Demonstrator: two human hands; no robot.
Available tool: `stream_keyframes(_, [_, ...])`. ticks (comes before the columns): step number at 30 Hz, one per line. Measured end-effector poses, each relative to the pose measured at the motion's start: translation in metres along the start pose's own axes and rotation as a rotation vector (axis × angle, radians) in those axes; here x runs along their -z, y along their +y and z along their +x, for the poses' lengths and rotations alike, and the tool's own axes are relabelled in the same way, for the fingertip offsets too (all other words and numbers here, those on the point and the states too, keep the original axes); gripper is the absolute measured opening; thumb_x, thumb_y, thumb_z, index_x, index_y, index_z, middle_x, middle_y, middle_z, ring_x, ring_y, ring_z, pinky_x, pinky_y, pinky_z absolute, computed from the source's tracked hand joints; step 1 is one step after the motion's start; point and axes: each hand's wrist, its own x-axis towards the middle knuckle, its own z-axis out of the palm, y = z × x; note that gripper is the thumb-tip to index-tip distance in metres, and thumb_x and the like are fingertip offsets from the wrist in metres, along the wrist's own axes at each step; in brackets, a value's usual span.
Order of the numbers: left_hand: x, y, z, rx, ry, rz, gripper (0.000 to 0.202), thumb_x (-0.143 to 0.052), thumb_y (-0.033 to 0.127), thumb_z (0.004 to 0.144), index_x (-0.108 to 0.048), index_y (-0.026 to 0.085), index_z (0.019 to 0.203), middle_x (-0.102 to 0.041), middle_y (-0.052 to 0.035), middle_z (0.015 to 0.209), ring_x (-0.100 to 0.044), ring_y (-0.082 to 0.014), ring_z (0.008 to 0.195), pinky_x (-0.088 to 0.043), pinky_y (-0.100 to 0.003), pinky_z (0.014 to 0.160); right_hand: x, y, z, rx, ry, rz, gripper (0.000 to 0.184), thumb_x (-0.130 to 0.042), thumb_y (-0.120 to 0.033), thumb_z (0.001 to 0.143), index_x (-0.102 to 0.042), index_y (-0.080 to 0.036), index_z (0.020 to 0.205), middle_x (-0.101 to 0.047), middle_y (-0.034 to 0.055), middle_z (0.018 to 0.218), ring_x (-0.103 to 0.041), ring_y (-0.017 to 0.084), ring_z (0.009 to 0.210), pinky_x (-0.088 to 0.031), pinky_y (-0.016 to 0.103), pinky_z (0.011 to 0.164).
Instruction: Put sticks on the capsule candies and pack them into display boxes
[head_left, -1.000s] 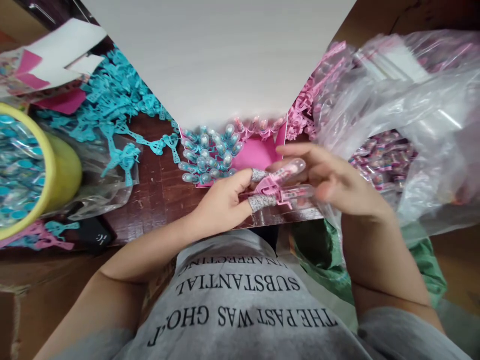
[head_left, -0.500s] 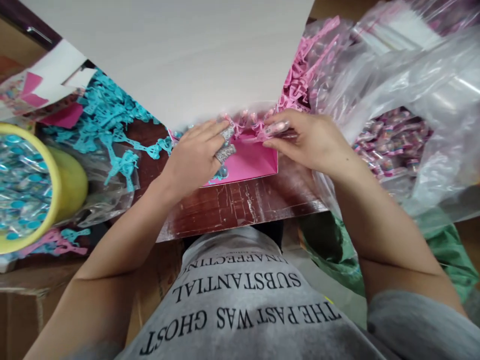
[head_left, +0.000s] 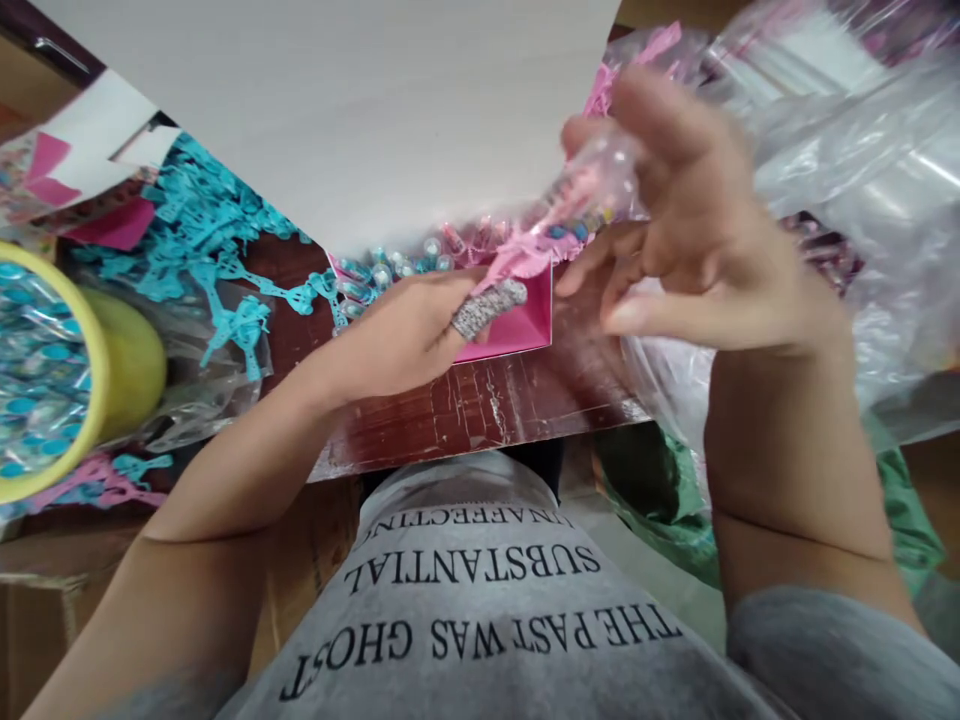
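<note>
My left hand (head_left: 409, 335) rests over the pink box (head_left: 525, 315), its taped fingertips pinched on the lower end of a pink plastic toy piece (head_left: 536, 250). My right hand (head_left: 690, 240) is raised above the box, blurred, with thumb and fingers closed on the clear capsule end (head_left: 600, 170) of the same pink piece. Blue capsule toys (head_left: 382, 270) and pink ones (head_left: 469, 238) stand in rows inside the box, under its white lid (head_left: 337, 110).
A yellow tub (head_left: 124, 365) of blue wrapped pieces stands at left. Blue plastic frames (head_left: 217, 225) litter the dark wooden table (head_left: 465, 410). Clear plastic bags (head_left: 840, 180) holding pink pieces fill the right. A green bag (head_left: 660, 510) lies below the table edge.
My right hand has lifted up from the box with a pink capsule piece. My left hand slid slightly right and pinches the piece's lower end. The blue capsules show again.
</note>
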Motion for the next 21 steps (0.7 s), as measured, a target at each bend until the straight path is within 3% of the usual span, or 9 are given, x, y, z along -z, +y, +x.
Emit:
stream_keyframes(2, [0.000,-0.001,0.004,-0.018,-0.068,0.041,0.034,-0.035,0.029,0.108,-0.068,0.020,0.109,-0.078,-0.0107,0.114,-0.075,-0.0257,0.106,-0.061,-0.042,0.096,0.001,0.004,0.001,-0.017,-0.003,-0.126,0.073,-0.099,-0.033,0.070,-0.070,-0.056,0.133,-0.066,-0.0116,0.150,-0.075,0.023,0.111,-0.071,0.037,0.075])
stream_keyframes(5, [-0.003,-0.015,0.002,0.055,-0.068,0.196,0.042,-0.036,0.034,0.107,-0.066,0.015,0.130,-0.067,-0.0191,0.150,-0.061,-0.0351,0.142,-0.048,-0.057,0.118,-0.001,0.010,0.005,-0.041,0.125,-0.281,0.028,-0.091,-0.042,0.083,-0.081,-0.040,0.109,-0.081,-0.0016,0.114,-0.076,0.026,0.106,-0.068,0.043,0.089])
stream_keyframes(8, [-0.003,-0.035,-0.012,0.130,-0.066,0.256,0.043,-0.038,0.038,0.106,-0.064,0.020,0.136,-0.045,-0.0110,0.173,-0.040,-0.0367,0.161,-0.029,-0.067,0.130,-0.005,0.022,0.012,-0.097,0.175,-0.453,0.023,-0.083,-0.053,0.091,-0.081,-0.036,0.106,-0.081,0.0021,0.112,-0.075,0.027,0.106,-0.064,0.047,0.095])
stream_keyframes(11, [0.000,-0.046,-0.025,0.205,-0.081,0.186,0.035,-0.043,0.046,0.105,-0.068,0.029,0.122,-0.046,0.0019,0.173,-0.038,-0.0340,0.162,-0.021,-0.068,0.134,-0.018,0.042,0.023,-0.164,0.088,-0.591,0.027,-0.074,-0.059,0.095,-0.079,-0.036,0.108,-0.080,0.0037,0.118,-0.071,0.031,0.115,-0.060,0.049,0.098])
stream_keyframes(14, [0.002,-0.046,-0.030,0.281,-0.034,0.128,0.034,-0.046,0.054,0.105,-0.071,0.033,0.115,-0.052,0.0075,0.168,-0.040,-0.0322,0.161,-0.017,-0.067,0.137,-0.031,0.064,0.036,-0.194,-0.029,-0.696,0.030,-0.064,-0.057,0.101,-0.077,-0.034,0.116,-0.079,0.0040,0.121,-0.069,0.031,0.120,-0.057,0.048,0.100])
stream_keyframes(17, [0.004,-0.042,-0.031,0.300,-0.023,0.149,0.038,-0.043,0.055,0.107,-0.072,0.032,0.116,-0.053,0.0074,0.168,-0.043,-0.0306,0.161,-0.021,-0.065,0.137,-0.034,0.074,0.046,-0.186,-0.089,-0.796,0.032,-0.061,-0.054,0.102,-0.076,-0.032,0.120,-0.079,0.0046,0.119,-0.068,0.031,0.119,-0.056,0.046,0.099])
stream_keyframes(21, [0.004,-0.041,-0.032,0.259,-0.048,0.232,0.041,-0.039,0.050,0.109,-0.072,0.027,0.117,-0.051,0.0009,0.170,-0.046,-0.0302,0.159,-0.029,-0.063,0.135,-0.030,0.070,0.053,-0.170,-0.096,-0.796,0.025,-0.068,-0.054,0.097,-0.077,-0.034,0.109,-0.079,0.0038,0.115,-0.069,0.033,0.114,-0.055,0.048,0.096])
